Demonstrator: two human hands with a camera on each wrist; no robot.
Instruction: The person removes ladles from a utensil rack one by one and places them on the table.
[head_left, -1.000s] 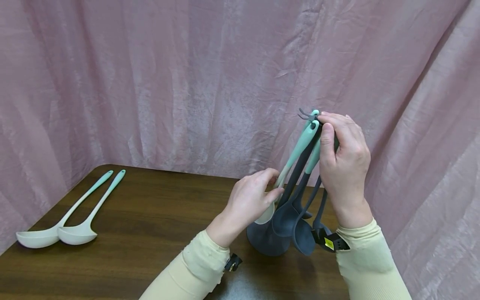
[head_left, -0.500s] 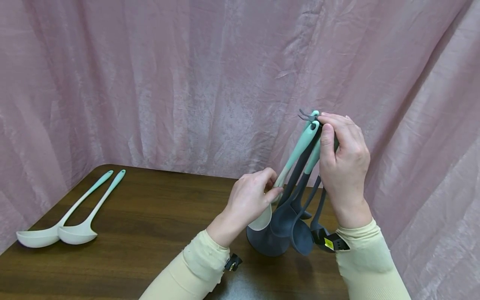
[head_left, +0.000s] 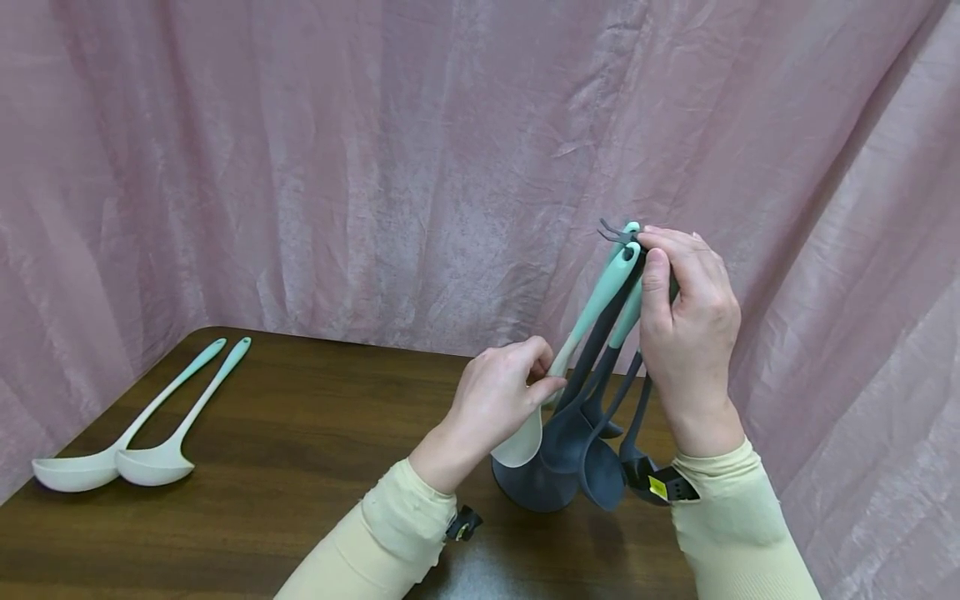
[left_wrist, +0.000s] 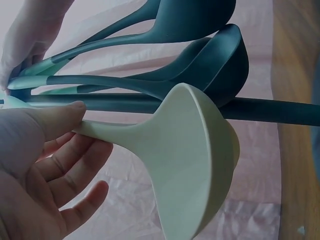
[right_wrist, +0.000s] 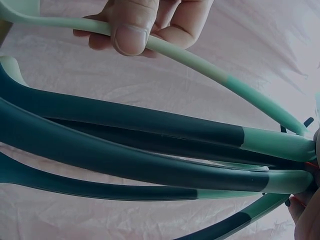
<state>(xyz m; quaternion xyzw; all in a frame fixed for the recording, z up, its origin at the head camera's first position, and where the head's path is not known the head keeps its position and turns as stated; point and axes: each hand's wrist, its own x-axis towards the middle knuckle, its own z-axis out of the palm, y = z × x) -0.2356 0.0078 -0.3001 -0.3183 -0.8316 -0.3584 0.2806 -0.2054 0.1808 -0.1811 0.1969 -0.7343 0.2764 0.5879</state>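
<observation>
In the head view, my left hand (head_left: pixel 491 404) pinches the thin handle of a cream ladle (head_left: pixel 521 443) between thumb and fingers. The ladle's mint end meets the hooks (head_left: pixel 611 233) on top of a dark utensil stand (head_left: pixel 534 490). From the left wrist, the ladle's bowl (left_wrist: pixel 180 155) shows in full, close beside the stand's pole (left_wrist: pixel 290 111). My right hand (head_left: pixel 693 321) grips the top of the stand, its fingers partly hiding the hooks. Several dark utensils with mint ends hang there, including a dark ladle (head_left: pixel 602 475).
Two cream ladles, a left one (head_left: pixel 75 473) and a right one (head_left: pixel 153 467), lie side by side on the left of the brown wooden table (head_left: pixel 322 433). A pink curtain (head_left: pixel 337 167) hangs behind the table and along its right side.
The cream ladle's bowl has swung slightly left and down, outward from the dark utensils, with my left hand pinching its handle. My right hand has stayed at the stand's top.
</observation>
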